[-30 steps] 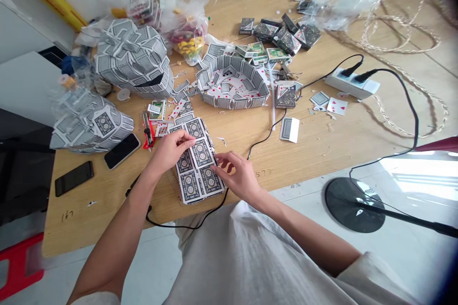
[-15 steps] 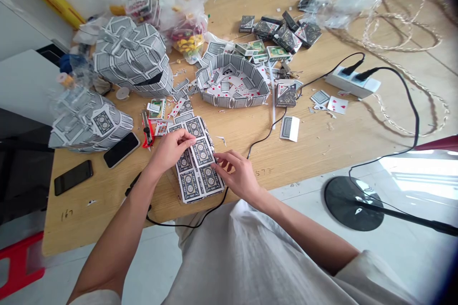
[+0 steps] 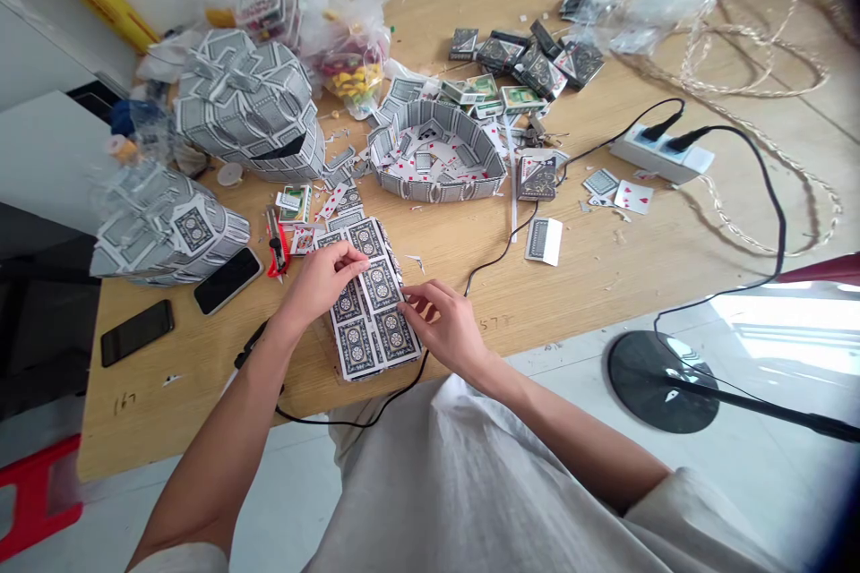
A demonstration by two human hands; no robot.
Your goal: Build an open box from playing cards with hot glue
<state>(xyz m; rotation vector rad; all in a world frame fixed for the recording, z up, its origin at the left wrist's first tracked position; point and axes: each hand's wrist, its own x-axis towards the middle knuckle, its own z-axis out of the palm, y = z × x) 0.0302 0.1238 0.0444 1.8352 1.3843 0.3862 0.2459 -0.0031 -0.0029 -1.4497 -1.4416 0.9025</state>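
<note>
A rectangular panel of patterned playing cards [image 3: 356,349], laid in two columns backs up, lies near the table's front edge. One playing card [image 3: 382,284] in its right column is between my hands. My left hand [image 3: 323,280] is closed in a pinch, fingertips at that card's upper left edge. At its right edge, my right hand [image 3: 449,322] has thumb and forefinger close together on the border, with the other fingers curled. A red utility knife [image 3: 276,242] lies left of the panel, beside a small card box [image 3: 294,204].
Behind the panel stands an open tray built of cards [image 3: 440,190] with loose cards inside. Two card-covered shapes [image 3: 245,107] and two phones [image 3: 138,332] are at left. A power strip [image 3: 662,157] sits at right; its black cable [image 3: 497,263] crosses the table.
</note>
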